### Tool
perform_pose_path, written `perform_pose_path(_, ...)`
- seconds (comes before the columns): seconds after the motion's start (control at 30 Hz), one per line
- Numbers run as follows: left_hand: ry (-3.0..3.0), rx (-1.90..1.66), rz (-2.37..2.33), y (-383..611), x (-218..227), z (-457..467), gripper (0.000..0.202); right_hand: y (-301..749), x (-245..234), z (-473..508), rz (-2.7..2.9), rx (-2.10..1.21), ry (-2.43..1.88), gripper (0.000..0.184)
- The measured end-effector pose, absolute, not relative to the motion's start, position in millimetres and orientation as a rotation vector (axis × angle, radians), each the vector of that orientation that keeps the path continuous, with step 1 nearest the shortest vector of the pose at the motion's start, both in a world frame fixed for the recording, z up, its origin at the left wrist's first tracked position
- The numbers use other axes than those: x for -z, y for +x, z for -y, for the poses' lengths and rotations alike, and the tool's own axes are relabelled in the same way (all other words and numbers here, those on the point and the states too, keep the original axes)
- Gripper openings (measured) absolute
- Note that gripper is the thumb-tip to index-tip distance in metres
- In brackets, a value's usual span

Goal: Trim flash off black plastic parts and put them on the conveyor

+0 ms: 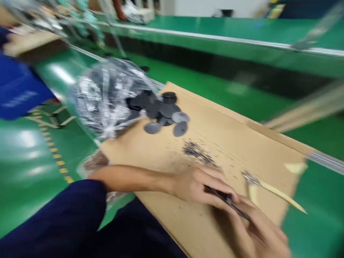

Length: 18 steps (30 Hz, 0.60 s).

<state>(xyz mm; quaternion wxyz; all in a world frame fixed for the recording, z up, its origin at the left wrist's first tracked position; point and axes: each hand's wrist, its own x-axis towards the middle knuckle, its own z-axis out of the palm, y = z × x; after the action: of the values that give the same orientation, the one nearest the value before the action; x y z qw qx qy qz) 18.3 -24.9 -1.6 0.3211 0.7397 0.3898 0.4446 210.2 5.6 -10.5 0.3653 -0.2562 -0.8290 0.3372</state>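
Observation:
My left hand (200,186) rests on a brown cardboard sheet (215,143), fingers curled around one end of a thin dark tool (228,202). My right hand (258,229) grips the same tool lower down, at the sheet's near right. The picture is smeared by motion, so the tool's kind is unclear. Small yellow-handled cutters (268,188) lie on the cardboard just right of my hands. Dark grey round discs (163,113) spill from a clear plastic bag (107,96) at the sheet's far left. A patch of black specks (197,150) lies between the discs and my hands.
The cardboard lies across a green workbench (32,161) with yellow floor-style markings at left. A green conveyor (228,32) with a metal rail runs along the back. A blue object (18,89) sits at far left. Another clear bag (94,163) lies under my left forearm.

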Motion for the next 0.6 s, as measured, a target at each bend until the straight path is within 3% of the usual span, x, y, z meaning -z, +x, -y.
perform_pose_path(0.13,1.829,-1.415,-0.96,18,7,29,0.022,225,0,4,2.2,-0.798,-0.671,0.014)
perform_pose_path(0.3,1.865,-1.37,-0.949,19,1,31,0.02,220,-1,3,2.194,-0.846,-0.625,0.02)
perform_pose_path(0.6,2.002,-1.454,-0.994,20,-3,37,0.011,220,-3,5,2.149,-0.978,-0.595,0.017)
